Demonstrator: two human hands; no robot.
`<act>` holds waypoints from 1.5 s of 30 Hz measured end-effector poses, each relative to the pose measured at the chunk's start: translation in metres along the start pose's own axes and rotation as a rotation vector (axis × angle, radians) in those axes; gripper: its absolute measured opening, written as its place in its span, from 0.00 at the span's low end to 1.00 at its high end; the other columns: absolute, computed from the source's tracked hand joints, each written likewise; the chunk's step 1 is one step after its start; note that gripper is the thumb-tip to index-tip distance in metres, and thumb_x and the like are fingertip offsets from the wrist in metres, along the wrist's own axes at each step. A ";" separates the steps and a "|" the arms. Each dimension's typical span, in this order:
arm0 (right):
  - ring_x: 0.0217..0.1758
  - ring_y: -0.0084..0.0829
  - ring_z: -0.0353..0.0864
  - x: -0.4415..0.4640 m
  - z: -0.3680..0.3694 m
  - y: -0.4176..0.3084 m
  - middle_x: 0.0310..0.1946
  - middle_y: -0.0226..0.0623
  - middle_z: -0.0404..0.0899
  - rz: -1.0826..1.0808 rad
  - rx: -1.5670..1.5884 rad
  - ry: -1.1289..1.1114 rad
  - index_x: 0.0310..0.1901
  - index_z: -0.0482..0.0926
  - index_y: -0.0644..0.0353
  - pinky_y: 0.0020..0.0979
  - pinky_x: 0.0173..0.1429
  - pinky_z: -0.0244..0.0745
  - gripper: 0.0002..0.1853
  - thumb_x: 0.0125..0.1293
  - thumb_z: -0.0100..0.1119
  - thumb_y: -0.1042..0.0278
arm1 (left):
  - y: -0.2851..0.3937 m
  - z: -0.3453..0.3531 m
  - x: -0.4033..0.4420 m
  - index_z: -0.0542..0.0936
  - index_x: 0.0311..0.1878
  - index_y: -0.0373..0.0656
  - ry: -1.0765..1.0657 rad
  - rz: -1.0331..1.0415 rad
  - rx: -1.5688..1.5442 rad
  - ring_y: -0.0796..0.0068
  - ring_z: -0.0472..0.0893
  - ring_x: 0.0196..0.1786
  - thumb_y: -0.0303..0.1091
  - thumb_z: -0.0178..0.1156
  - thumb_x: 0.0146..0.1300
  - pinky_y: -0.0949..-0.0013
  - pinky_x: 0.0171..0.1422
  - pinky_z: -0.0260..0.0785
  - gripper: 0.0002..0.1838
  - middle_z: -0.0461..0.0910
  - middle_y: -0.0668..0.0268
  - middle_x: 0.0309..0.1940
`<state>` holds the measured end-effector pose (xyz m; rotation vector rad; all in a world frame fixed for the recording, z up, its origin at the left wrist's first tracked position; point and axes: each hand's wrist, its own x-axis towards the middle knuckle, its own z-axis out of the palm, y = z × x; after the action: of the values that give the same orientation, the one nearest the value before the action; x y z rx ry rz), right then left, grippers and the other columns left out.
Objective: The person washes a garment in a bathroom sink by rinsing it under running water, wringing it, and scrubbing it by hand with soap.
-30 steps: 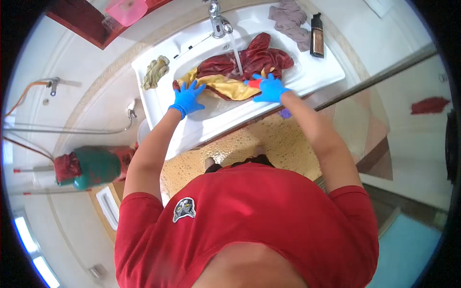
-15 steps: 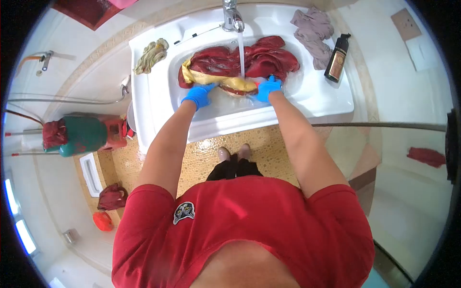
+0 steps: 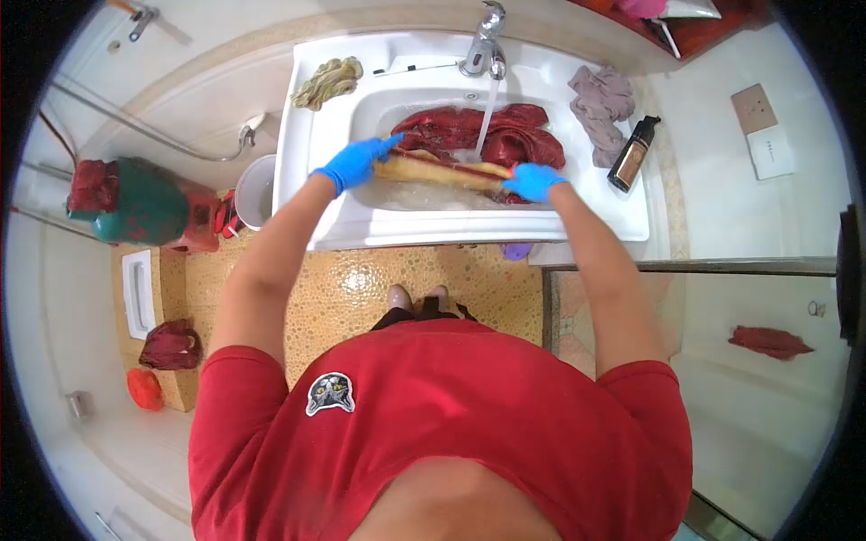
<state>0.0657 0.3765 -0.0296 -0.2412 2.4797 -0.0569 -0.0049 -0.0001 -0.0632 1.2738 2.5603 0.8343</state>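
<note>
Dark-red and yellow cloth (image 3: 523,149): wet, bunched inside the basin (image 3: 364,119), partly in cloudy water.
Cloth long axis: roughly left-right, along the basin's length; yellow strip (image 3: 435,173) nearest the person, dark-red bulk behind it, faucet side.
Yellow strip direction: stretched fairly straight between the hands, dark-red edge along its top, right end slightly nearer the person than left; slight blur.
Cloth front/back: cannot tell, too folded.
Left hand (image 3: 354,165): blue glove, narrow, at the strip's left end, looks pinched on it; index finger extended toward the dark-red part; exact grip hidden.
Right hand (image 3: 534,181): blue glove, curled closed on the strip's right end.
Red spot (image 3: 514,169): just beside right fingertips; too small to identify.
Faucet (image 3: 484,47): running; water stream (image 3: 488,115) falls onto the dark-red part, behind the strip.
Step in hand: looks like working the yellow strip in water, edge drawn out between two grips.
Next move calls for: judged, firm hold at both ends, since wet cloth is likely heavy and slippery; low hands to limit splashing.
Sink surface (image 3: 312,135): greenish cloth (image 3: 327,84) at far left corner; at right, mauve cloth (image 3: 602,106) with dark pump bottle (image 3: 634,155) just beside it, lying tilted in view.
</note>
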 end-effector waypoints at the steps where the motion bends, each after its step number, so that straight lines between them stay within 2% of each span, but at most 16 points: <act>1: 0.45 0.49 0.79 -0.013 -0.020 -0.001 0.42 0.50 0.80 0.006 -0.016 0.073 0.49 0.77 0.56 0.44 0.50 0.72 0.25 0.61 0.47 0.45 | 0.017 -0.026 0.004 0.58 0.70 0.58 -0.006 -0.048 0.006 0.53 0.79 0.43 0.16 0.47 0.51 0.60 0.50 0.71 0.41 0.77 0.55 0.42; 3: 0.39 0.51 0.80 -0.061 -0.087 -0.014 0.35 0.51 0.80 -0.087 0.111 0.263 0.44 0.79 0.59 0.45 0.43 0.74 0.24 0.60 0.48 0.45 | 0.039 -0.068 0.018 0.59 0.70 0.60 0.094 -0.041 -0.034 0.57 0.77 0.47 0.13 0.48 0.47 0.61 0.55 0.71 0.44 0.76 0.57 0.46; 4: 0.36 0.53 0.79 -0.055 -0.099 0.011 0.32 0.52 0.79 0.018 0.036 0.452 0.41 0.79 0.62 0.45 0.40 0.74 0.23 0.61 0.50 0.47 | 0.046 -0.090 0.027 0.59 0.70 0.63 0.170 0.028 0.027 0.72 0.73 0.31 0.23 0.38 0.60 0.72 0.45 0.72 0.34 0.76 0.62 0.40; 8: 0.30 0.48 0.77 -0.115 -0.224 0.044 0.27 0.56 0.76 0.052 0.045 0.750 0.32 0.78 0.66 0.43 0.35 0.71 0.23 0.62 0.53 0.49 | 0.091 -0.190 0.067 0.63 0.68 0.56 0.374 0.300 -0.006 0.64 0.78 0.50 0.16 0.52 0.53 0.65 0.56 0.70 0.38 0.78 0.62 0.48; 11: 0.26 0.28 0.79 -0.182 -0.302 0.039 0.23 0.40 0.79 0.031 0.085 1.018 0.38 0.78 0.67 0.36 0.31 0.71 0.20 0.63 0.54 0.53 | 0.173 -0.270 0.071 0.74 0.55 0.40 0.575 0.449 0.071 0.64 0.79 0.46 0.15 0.53 0.51 0.69 0.54 0.69 0.25 0.80 0.57 0.39; 13: 0.31 0.24 0.78 -0.186 -0.352 0.102 0.30 0.33 0.78 -0.109 0.408 1.139 0.46 0.78 0.62 0.27 0.34 0.76 0.19 0.60 0.59 0.55 | 0.191 -0.302 0.084 0.73 0.59 0.42 0.689 0.541 0.077 0.70 0.78 0.49 0.14 0.53 0.50 0.71 0.58 0.67 0.29 0.80 0.61 0.41; 15: 0.24 0.21 0.75 -0.239 -0.353 0.009 0.25 0.27 0.78 -0.089 0.546 1.296 0.46 0.79 0.61 0.25 0.29 0.73 0.13 0.65 0.48 0.67 | 0.210 -0.325 0.093 0.71 0.61 0.43 0.751 0.573 0.017 0.74 0.76 0.50 0.13 0.53 0.49 0.73 0.60 0.65 0.32 0.80 0.64 0.43; 20: 0.29 0.24 0.78 -0.250 -0.388 0.006 0.31 0.32 0.80 -0.455 0.965 1.262 0.44 0.80 0.61 0.27 0.33 0.75 0.12 0.62 0.50 0.68 | 0.256 -0.348 0.085 0.69 0.62 0.40 0.769 0.489 -0.165 0.77 0.75 0.51 0.16 0.54 0.51 0.74 0.60 0.65 0.31 0.80 0.65 0.44; 22: 0.37 0.25 0.78 -0.220 -0.384 0.037 0.36 0.32 0.79 -0.554 1.012 1.105 0.48 0.78 0.60 0.27 0.42 0.74 0.16 0.61 0.56 0.62 | 0.249 -0.334 0.081 0.69 0.61 0.39 0.766 0.480 -0.222 0.76 0.75 0.51 0.20 0.56 0.55 0.74 0.59 0.66 0.27 0.80 0.65 0.43; 23: 0.40 0.25 0.77 -0.202 -0.373 0.043 0.38 0.32 0.79 -0.547 1.068 1.059 0.49 0.78 0.60 0.27 0.45 0.73 0.18 0.60 0.58 0.61 | 0.209 -0.324 0.085 0.66 0.66 0.52 0.643 0.192 -0.063 0.78 0.75 0.50 0.20 0.57 0.53 0.70 0.56 0.70 0.34 0.80 0.68 0.47; 25: 0.46 0.25 0.76 -0.169 -0.342 0.040 0.41 0.31 0.80 -0.468 1.215 1.004 0.51 0.77 0.59 0.27 0.53 0.70 0.19 0.59 0.60 0.61 | 0.181 -0.296 0.079 0.67 0.65 0.48 0.584 0.292 -0.195 0.82 0.73 0.51 0.21 0.59 0.53 0.73 0.57 0.68 0.33 0.79 0.70 0.49; 31: 0.41 0.24 0.79 -0.064 -0.214 0.053 0.38 0.32 0.81 -0.568 1.309 0.350 0.43 0.80 0.61 0.27 0.50 0.74 0.14 0.61 0.57 0.61 | 0.106 -0.184 0.035 0.66 0.65 0.43 0.320 -0.277 -0.954 0.75 0.73 0.54 0.20 0.59 0.52 0.73 0.60 0.67 0.33 0.74 0.62 0.55; 33: 0.37 0.25 0.80 -0.036 -0.182 0.044 0.34 0.35 0.82 -0.258 1.540 0.094 0.39 0.82 0.61 0.29 0.46 0.75 0.13 0.60 0.58 0.61 | 0.078 -0.151 0.024 0.66 0.65 0.39 0.292 -0.366 -1.057 0.71 0.73 0.55 0.21 0.59 0.52 0.72 0.60 0.67 0.33 0.71 0.59 0.58; 37: 0.38 0.26 0.80 0.023 -0.106 0.041 0.33 0.36 0.82 -0.141 0.951 0.146 0.38 0.81 0.64 0.30 0.45 0.75 0.18 0.59 0.59 0.54 | 0.055 -0.094 -0.004 0.67 0.62 0.34 0.257 -0.604 -1.061 0.71 0.75 0.54 0.21 0.60 0.52 0.70 0.57 0.69 0.31 0.72 0.56 0.57; 39: 0.43 0.44 0.80 0.054 -0.066 0.043 0.41 0.50 0.80 -0.202 0.185 0.319 0.45 0.79 0.59 0.40 0.49 0.73 0.25 0.53 0.59 0.46 | 0.041 -0.067 -0.010 0.68 0.61 0.31 0.254 -0.692 -0.925 0.71 0.76 0.51 0.21 0.61 0.50 0.70 0.55 0.71 0.31 0.75 0.55 0.54; 45: 0.45 0.50 0.77 0.050 -0.010 -0.031 0.42 0.54 0.77 -0.506 0.232 0.459 0.52 0.75 0.56 0.46 0.48 0.73 0.22 0.59 0.55 0.53 | 0.026 -0.018 -0.044 0.72 0.58 0.36 0.269 -0.620 -0.523 0.69 0.78 0.51 0.23 0.63 0.48 0.70 0.55 0.72 0.29 0.79 0.59 0.50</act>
<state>0.0249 0.3370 -0.0484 -0.8260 2.7587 -0.6745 0.0334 -0.0291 -0.0391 0.2098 2.4293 1.4401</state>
